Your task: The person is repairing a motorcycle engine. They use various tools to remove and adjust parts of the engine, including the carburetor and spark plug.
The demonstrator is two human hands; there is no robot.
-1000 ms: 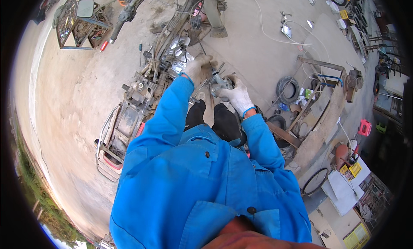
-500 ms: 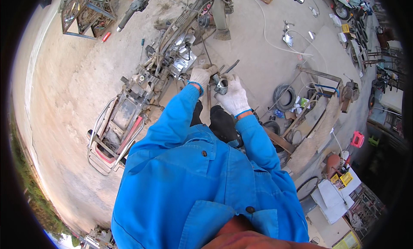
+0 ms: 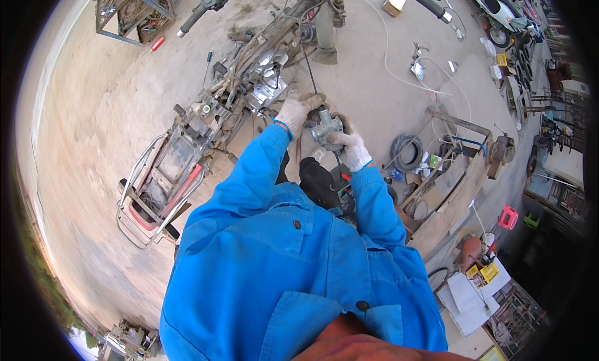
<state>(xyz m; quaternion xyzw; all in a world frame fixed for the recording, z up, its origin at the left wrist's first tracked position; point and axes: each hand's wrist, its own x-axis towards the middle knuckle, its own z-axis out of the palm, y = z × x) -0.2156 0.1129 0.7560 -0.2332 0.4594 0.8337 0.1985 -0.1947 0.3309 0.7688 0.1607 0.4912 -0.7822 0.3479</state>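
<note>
My right hand (image 3: 354, 150), in a whitish work glove, is closed on a grey metal carburetor (image 3: 324, 130). The carburetor is tilted, its round barrel pointing away from me. Just left of it, my left hand (image 3: 298, 110), gloved alike, pinches the lower end of a thin black cable (image 3: 310, 71) that runs down from the motorcycle frame. Its fingertips are beside the barrel's top; whether they touch it I cannot tell. What sits at the cable's end is mostly hidden by the glove. The stripped motorcycle (image 3: 231, 86) with its bare engine stands close by on the left.
A rear rack (image 3: 143, 217) sticks out at the left. A tool cart (image 3: 134, 15) and a red cylinder-shaped item (image 3: 156, 44) are at the far left. To the right lie a black tyre (image 3: 406, 153) and a metal frame (image 3: 458, 121). A pale hose (image 3: 387, 55) trails across the concrete.
The carburetor has been turned in my right hand: its open round bore faced up before, and now its barrel and body show. My right hand has shifted slightly right and nearer; the left still pinches the cable.
</note>
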